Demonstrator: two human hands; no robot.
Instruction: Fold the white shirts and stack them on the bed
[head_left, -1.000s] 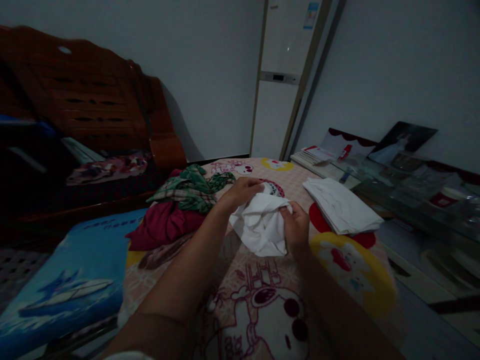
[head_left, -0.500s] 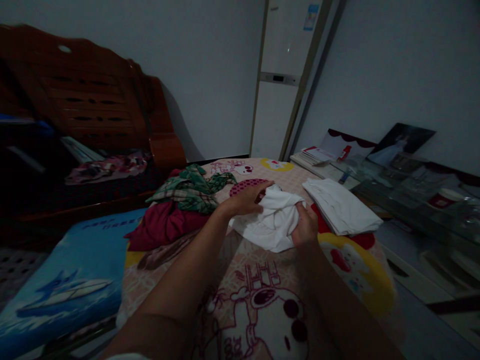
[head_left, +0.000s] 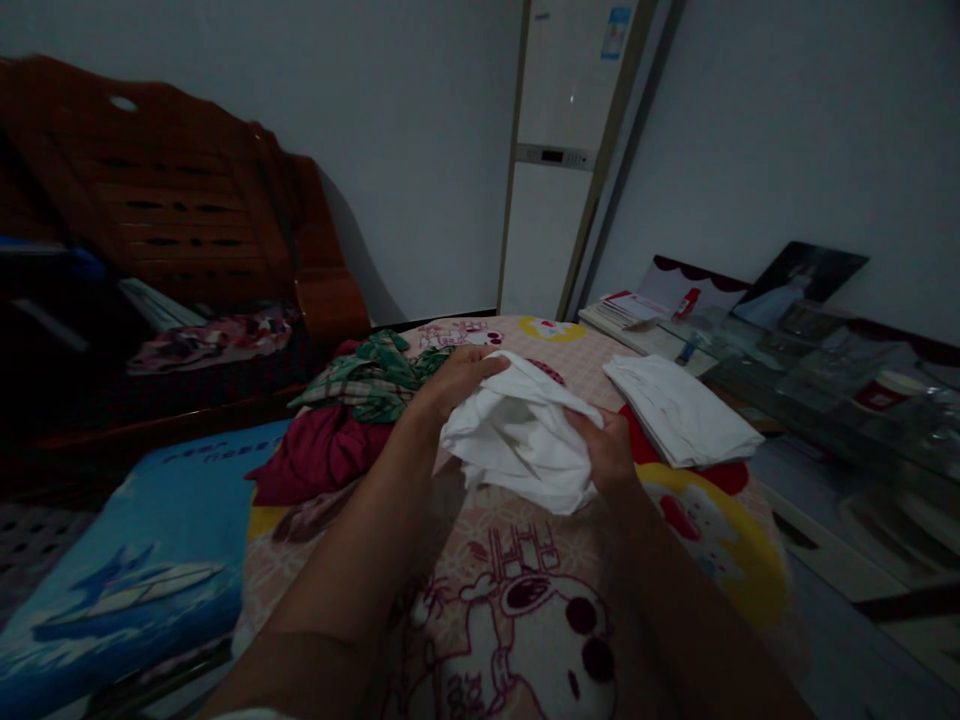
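Between my hands is a crumpled white cloth garment (head_left: 525, 435), its exact kind not clear. My left hand (head_left: 466, 378) grips its upper left edge, thumb on top. My right hand (head_left: 606, 445) is closed on its right edge. The fabric between them sags into a loose, open fold above the patterned cover (head_left: 442, 530). A folded white garment (head_left: 682, 410) lies flat to the right of my right hand. Left of my left hand, a green plaid cloth (head_left: 364, 375) rests on a heap with a dark red cloth (head_left: 322, 455).
A glass-topped cabinet (head_left: 795, 375) with papers, a photo and cups stands along the right. On the left are a wooden bench (head_left: 180, 210) and a blue printed pad (head_left: 150, 560). A tall white air conditioner (head_left: 551, 230) stands at the back.
My left hand has moved onto the white garment's upper left edge and gripped it. The cloth is now lifted and spread wider; my right hand still holds its right side.
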